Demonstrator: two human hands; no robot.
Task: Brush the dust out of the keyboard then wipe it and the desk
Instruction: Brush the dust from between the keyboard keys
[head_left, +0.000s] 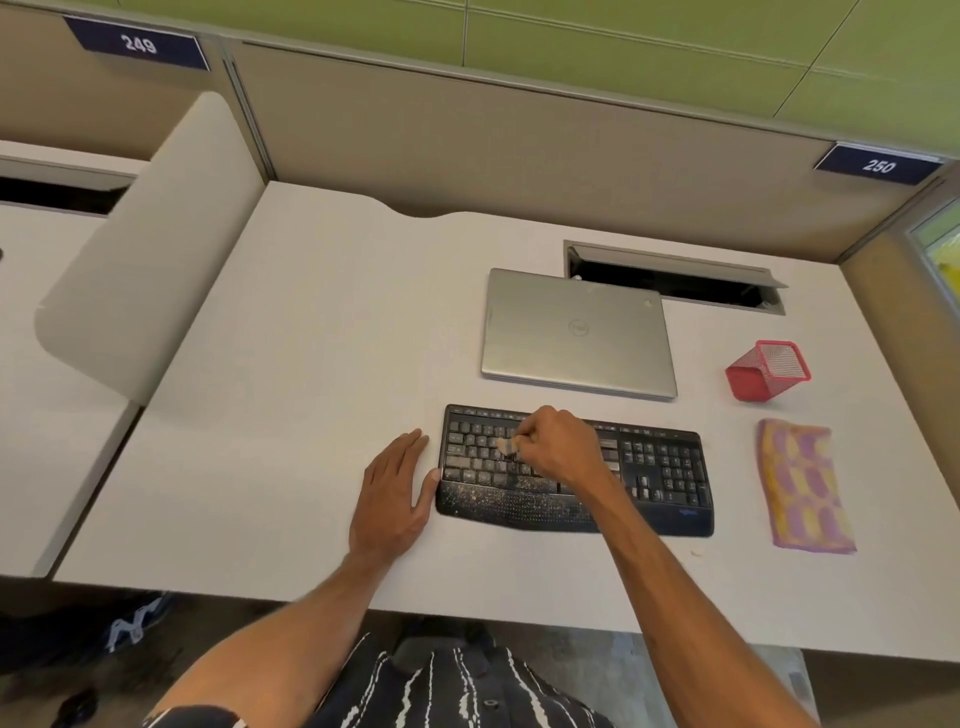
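We see a black keyboard (660, 470) lying near the front edge of the pale counter (311, 364), its long side running left to right. Pale dust (493, 501) speckles the left half of its palm rest and some of the keys above.

Our right hand (558, 444) hovers over the middle rows of keys. Its fingers are curled round a small brush (507, 445), of which only the tan bristle end shows, touching the keys.

Our left hand (395, 493) lies flat on the counter just beside the keyboard's left end. Its fingers are straight and together, and the thumb touches the keyboard's edge.

A folded pink and yellow cloth (802, 486) lies on the counter just right of the keyboard, apart from it. Behind the keyboard sits a closed silver laptop (576, 332). To its right stands a red mesh pen holder (768, 370), and beyond the laptop is an open cable hatch (675, 280).
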